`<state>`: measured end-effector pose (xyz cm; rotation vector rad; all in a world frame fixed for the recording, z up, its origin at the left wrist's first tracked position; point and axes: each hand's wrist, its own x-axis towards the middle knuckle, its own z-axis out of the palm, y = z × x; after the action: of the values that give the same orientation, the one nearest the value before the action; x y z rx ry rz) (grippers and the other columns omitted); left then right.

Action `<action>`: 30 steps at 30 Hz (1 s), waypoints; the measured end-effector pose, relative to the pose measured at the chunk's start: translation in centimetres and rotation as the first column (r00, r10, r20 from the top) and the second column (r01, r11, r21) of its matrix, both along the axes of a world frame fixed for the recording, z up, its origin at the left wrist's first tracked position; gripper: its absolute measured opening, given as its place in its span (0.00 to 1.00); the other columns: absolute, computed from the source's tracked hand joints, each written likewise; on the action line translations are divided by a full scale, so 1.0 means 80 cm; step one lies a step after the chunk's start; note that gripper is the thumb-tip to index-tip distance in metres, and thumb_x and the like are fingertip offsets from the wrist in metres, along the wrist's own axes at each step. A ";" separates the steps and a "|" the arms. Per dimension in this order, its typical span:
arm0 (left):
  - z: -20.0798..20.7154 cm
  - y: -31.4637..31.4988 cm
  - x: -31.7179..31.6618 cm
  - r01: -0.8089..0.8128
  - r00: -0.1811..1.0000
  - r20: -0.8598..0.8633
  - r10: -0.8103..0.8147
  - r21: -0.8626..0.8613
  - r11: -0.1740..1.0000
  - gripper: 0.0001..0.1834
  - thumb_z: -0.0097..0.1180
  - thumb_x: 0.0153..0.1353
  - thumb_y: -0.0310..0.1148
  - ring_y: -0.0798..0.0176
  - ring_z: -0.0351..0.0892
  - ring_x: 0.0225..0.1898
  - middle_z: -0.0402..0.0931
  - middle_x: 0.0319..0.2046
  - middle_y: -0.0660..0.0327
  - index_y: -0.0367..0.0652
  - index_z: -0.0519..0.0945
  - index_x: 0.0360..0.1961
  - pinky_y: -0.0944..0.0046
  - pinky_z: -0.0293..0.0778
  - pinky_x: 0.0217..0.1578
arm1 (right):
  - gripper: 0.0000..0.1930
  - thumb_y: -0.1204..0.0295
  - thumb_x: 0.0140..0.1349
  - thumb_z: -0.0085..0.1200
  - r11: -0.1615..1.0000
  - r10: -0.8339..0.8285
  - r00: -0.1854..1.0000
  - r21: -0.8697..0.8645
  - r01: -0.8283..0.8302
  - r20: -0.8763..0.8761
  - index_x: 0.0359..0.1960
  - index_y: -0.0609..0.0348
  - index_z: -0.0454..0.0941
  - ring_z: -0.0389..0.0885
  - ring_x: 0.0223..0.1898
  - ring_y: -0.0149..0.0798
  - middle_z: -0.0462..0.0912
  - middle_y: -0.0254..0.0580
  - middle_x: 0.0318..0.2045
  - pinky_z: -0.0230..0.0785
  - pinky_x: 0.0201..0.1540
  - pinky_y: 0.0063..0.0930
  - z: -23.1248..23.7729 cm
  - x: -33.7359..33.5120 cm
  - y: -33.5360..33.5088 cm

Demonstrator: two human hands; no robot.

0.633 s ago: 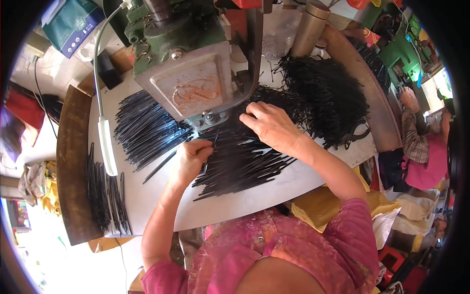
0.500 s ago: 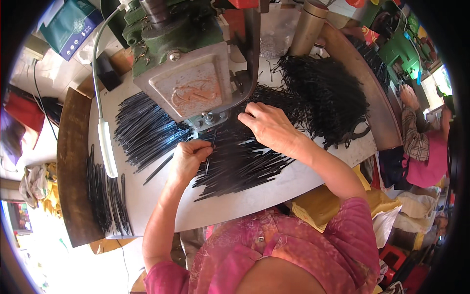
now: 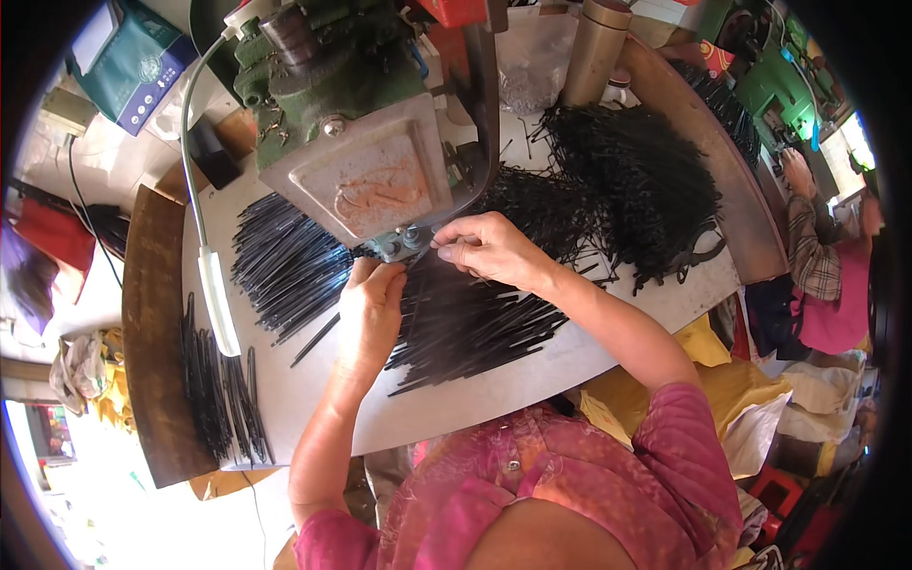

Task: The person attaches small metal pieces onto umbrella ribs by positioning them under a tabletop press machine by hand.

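Observation:
A green machine with a pale, rust-stained front plate (image 3: 366, 190) stands over the table. Its small metal working head (image 3: 404, 241) sits low between my hands. My left hand (image 3: 369, 313) is closed in a pinch just left of and below that head, with a thin black rod at its fingertips. Just to the right, my right hand (image 3: 489, 249) has its thumb and fingers drawn together near the head. What they hold is too small to make out. A spread of thin black rods (image 3: 475, 328) lies below my hands; another bundle of rods (image 3: 290, 261) fans out at the left.
A large heap of black bent pieces (image 3: 632, 195) covers the table's right side. More rods (image 3: 218, 394) lie by the left wooden rim (image 3: 157, 351). A lamp on a bent neck (image 3: 218, 302) hangs at left. A metal flask (image 3: 596, 52) stands behind. Another person's hand (image 3: 798, 173) shows far right.
My right hand has moved left and slightly down, in close to the machine's head. The left hand has shifted a little up toward it. The whole view has moved slightly.

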<state>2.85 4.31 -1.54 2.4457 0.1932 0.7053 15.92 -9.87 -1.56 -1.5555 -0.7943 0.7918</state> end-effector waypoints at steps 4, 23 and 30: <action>-0.008 0.004 0.002 -0.115 0.992 -0.064 0.106 -0.153 0.982 0.05 0.50 0.50 0.21 0.64 0.69 0.20 0.68 0.20 0.57 0.34 0.76 0.30 0.67 0.64 0.22 | 0.10 0.74 0.55 0.51 0.999 0.001 0.960 0.036 0.009 -0.279 0.35 0.70 0.72 0.70 0.19 0.24 0.72 0.34 0.19 0.63 0.18 0.15 0.002 0.000 -0.001; -0.006 -0.004 0.015 -0.161 0.987 -0.049 0.156 -0.154 0.975 0.06 0.49 0.50 0.20 0.51 0.72 0.25 0.71 0.23 0.51 0.34 0.75 0.31 0.61 0.66 0.26 | 0.06 0.75 0.56 0.46 0.805 -0.258 0.727 0.274 0.526 -0.637 0.32 0.66 0.67 0.78 0.33 0.38 0.76 0.48 0.32 0.72 0.38 0.28 -0.003 -0.021 0.025; 0.000 -0.009 0.015 -0.148 0.989 -0.034 0.144 -0.179 0.973 0.06 0.49 0.50 0.19 0.51 0.72 0.24 0.71 0.23 0.50 0.33 0.75 0.31 0.61 0.67 0.26 | 0.06 0.74 0.57 0.46 0.807 -0.246 0.739 0.290 0.514 -0.627 0.31 0.66 0.67 0.78 0.33 0.36 0.77 0.46 0.31 0.72 0.37 0.26 -0.005 -0.023 0.027</action>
<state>4.06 3.57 -1.54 2.2820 0.4303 0.6929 14.07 -7.72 -2.00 -0.9315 -0.1599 0.6381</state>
